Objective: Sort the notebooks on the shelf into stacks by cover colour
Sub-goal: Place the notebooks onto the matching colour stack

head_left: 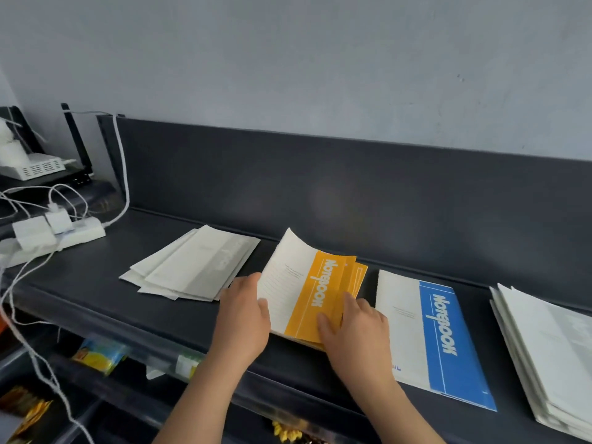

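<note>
I read the left hand (243, 318) at the left edge of the top yellow notebook (307, 299): its grip is curled round that edge, thumb over the white part of the cover, and the cover bows upward toward the back panel. The right hand (355, 328) lies on the right side of the same notebook. Its grip is spread, with the thumb flat on the yellow band and the fingers (349, 301) extended along the right edge, resting on the yellow notebooks (360, 274) underneath. This yellow pile sits mid-shelf on the dark shelf (96, 283), near its front lip. Just beside it to the right lies a blue notebook (439, 341), flat and apart from the pile, its blue band carrying the same printed word as the yellow one. To the left sits a fanned pile of pale notebooks (192, 264) — loosely offset, not squared. At the far right edge of the view is a thicker pile of white notebooks (551, 347), partly cut off by the frame. At the far left, a white power strip (54, 232) with plugs and white cables (123, 174) rests on the shelf.
</note>
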{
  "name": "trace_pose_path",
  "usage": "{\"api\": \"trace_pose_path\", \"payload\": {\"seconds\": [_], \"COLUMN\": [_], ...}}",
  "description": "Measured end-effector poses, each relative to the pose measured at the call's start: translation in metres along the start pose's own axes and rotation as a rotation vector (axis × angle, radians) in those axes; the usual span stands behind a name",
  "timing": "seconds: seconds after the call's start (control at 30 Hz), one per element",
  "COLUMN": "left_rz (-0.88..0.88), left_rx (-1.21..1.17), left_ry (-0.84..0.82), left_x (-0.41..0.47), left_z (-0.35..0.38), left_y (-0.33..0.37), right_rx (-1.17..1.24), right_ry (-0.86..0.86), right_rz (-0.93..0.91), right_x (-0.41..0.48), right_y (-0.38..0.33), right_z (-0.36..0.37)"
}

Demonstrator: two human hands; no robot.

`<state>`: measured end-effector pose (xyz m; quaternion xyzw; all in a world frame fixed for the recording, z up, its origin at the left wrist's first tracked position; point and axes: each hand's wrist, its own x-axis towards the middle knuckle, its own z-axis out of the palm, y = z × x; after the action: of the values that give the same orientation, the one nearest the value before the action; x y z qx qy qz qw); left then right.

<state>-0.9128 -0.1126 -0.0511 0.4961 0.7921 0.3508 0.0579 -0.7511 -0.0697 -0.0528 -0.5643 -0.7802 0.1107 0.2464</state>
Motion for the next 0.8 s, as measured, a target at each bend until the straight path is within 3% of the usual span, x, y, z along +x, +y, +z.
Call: {"api": "trace_pose_path", "payload": {"seconds": [0.37, 0.53, 0.8], "left_rz": [0.028, 0.192, 0.412], "left_rx": [0.077, 0.233, 0.033], "left_ry": [-0.088, 0.055, 0.029], "left_x": [0.003, 0.001, -0.021], "left_z": [0.004, -0.008, 0.014], "left_y": [-0.004, 0.007, 0.058], "right_rx": [-0.098, -0.123, -0.144], "right_ry": [0.014, 0.095, 0.263], "right_rz": [0.038, -0.029, -0.045], "right_x": [-0.005, -0.008, -0.029], "right_y": [-0.003, -0.001, 0.042], "right_z": [0.008, -0.01, -0.038]}}
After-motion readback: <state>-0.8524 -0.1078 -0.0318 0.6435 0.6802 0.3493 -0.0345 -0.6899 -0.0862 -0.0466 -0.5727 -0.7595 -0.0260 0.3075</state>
